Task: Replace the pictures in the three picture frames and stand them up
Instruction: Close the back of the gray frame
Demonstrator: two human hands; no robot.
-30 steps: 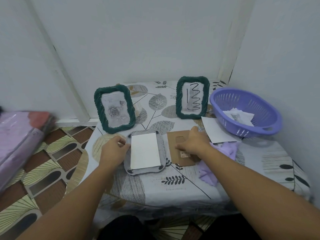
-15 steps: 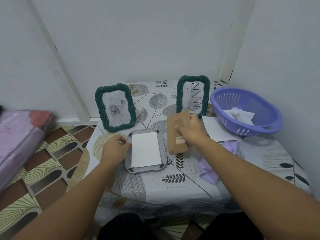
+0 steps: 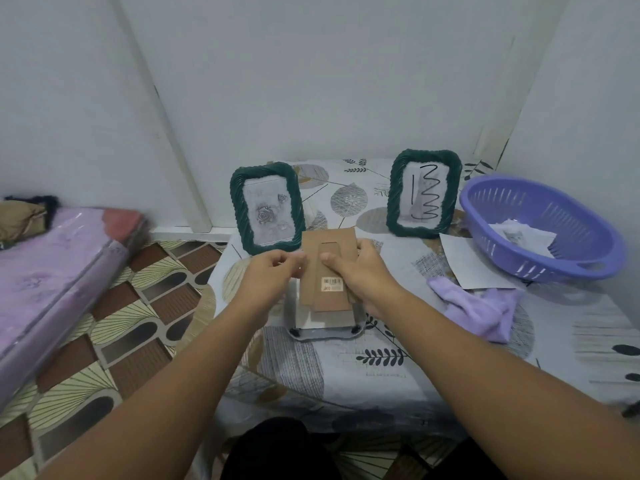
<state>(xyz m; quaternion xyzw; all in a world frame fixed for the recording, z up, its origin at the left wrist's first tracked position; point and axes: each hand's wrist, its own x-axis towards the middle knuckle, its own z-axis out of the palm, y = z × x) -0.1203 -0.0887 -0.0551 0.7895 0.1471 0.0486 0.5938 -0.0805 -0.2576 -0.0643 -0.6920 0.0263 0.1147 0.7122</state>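
Note:
Two green rope-edged picture frames stand upright at the back of the table: the left frame [image 3: 266,207] shows a rose picture, the right frame [image 3: 425,192] a black squiggle drawing. A third frame [image 3: 325,332] lies face down in front of me, mostly hidden. Above it I hold its brown cardboard backing [image 3: 329,271], stand flap and barcode sticker facing me. My right hand [image 3: 360,271] grips the backing's right side, thumb on its face. My left hand [image 3: 273,275] pinches its left edge.
A purple plastic basket [image 3: 554,216] with paper pictures inside sits at the right, a loose white sheet [image 3: 471,261] and a lilac cloth [image 3: 485,306] beside it. The table [image 3: 415,368] wears a leaf-patterned cover. A pink-covered mattress [image 3: 52,271] lies on the floor to the left.
My right hand picked the cardboard backing off the table and carried it left over the face-down frame. My left hand left the frame's edge and took the backing's left side.

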